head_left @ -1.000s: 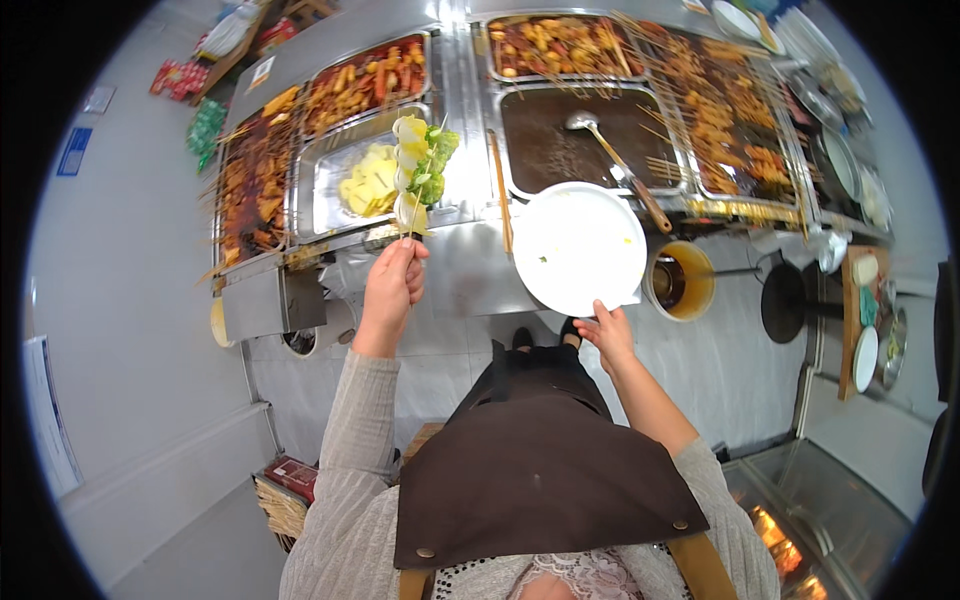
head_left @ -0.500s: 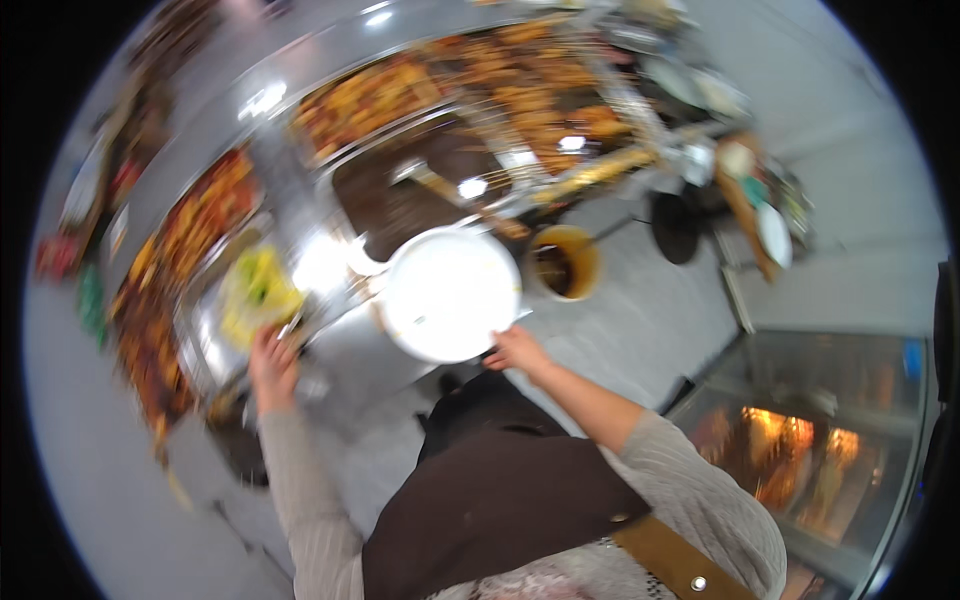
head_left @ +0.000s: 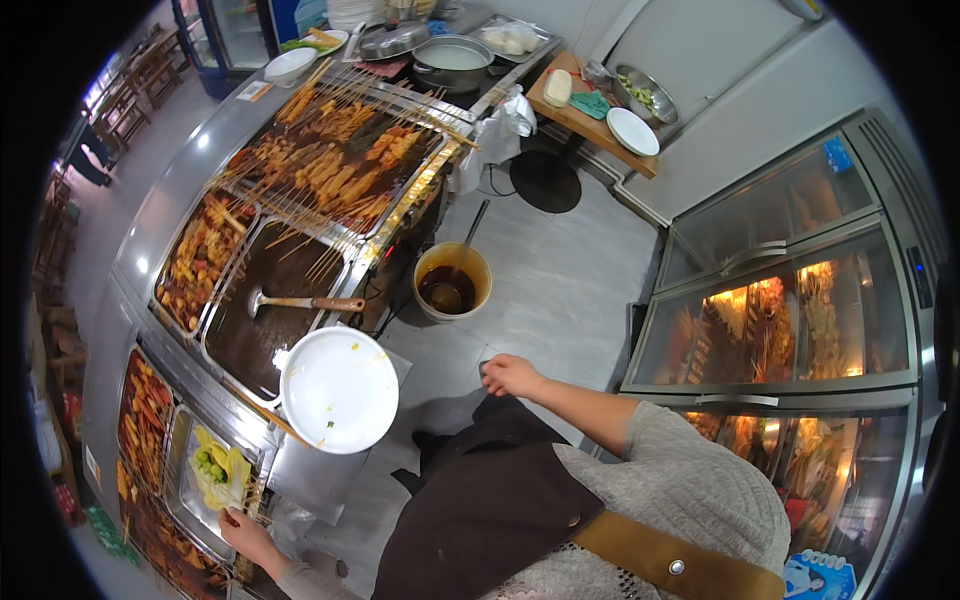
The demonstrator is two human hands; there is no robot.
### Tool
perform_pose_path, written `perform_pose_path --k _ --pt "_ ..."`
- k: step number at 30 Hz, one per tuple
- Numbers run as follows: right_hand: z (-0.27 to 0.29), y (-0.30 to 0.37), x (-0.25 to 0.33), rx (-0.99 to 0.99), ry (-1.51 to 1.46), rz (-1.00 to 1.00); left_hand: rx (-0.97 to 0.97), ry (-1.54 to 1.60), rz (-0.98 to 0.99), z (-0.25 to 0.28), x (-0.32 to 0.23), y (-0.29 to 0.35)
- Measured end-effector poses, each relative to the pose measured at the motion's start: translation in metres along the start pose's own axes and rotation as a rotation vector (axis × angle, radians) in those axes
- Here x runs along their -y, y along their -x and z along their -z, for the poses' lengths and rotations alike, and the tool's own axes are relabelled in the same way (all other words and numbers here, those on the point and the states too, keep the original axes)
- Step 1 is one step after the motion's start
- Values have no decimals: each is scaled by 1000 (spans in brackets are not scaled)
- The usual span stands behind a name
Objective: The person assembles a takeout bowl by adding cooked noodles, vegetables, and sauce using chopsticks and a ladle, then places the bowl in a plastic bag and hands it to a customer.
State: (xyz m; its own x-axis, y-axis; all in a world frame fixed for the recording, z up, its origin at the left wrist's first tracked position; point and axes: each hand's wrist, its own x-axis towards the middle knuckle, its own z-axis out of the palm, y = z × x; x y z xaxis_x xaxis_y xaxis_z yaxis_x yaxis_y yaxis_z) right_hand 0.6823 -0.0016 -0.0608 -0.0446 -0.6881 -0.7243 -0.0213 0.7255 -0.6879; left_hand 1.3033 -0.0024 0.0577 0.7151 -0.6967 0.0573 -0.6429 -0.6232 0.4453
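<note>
My left hand (head_left: 247, 537) is at the near edge of a metal pan (head_left: 178, 500) that holds yellow and green vegetables (head_left: 217, 470). Its fingers are curled beside some thin skewers; what they hold, if anything, does not show. Over the counter's edge sits a round white plate (head_left: 340, 390) with a few green and yellow scraps on it. To the right of the plate and apart from it, my right hand (head_left: 512, 377) hangs over the floor. Those fingers are bent together, with a small dark patch by their tips that I cannot identify.
A ladle (head_left: 310, 302) lies across a pan of dark broth (head_left: 250, 335). Trays of skewered food (head_left: 340, 150) line the counter. On the floor stands a bucket of brown liquid (head_left: 452, 283). A lit glass-door cabinet (head_left: 770, 330) is at the right, a small wooden table (head_left: 590, 120) behind.
My view has swung toward the right and sharpened. My right hand, earlier by the plate's rim, is now apart from it. My left hand stays by the vegetable pan.
</note>
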Motion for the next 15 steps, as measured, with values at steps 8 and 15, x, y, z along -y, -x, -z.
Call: perform_pose_path --k 8,15 --pt "246 -35 -15 -498 339 247 711 834 -387 -106 -310 184" --pt "575 -225 199 -839 729 550 1146 673 -346 -241 -511 308"
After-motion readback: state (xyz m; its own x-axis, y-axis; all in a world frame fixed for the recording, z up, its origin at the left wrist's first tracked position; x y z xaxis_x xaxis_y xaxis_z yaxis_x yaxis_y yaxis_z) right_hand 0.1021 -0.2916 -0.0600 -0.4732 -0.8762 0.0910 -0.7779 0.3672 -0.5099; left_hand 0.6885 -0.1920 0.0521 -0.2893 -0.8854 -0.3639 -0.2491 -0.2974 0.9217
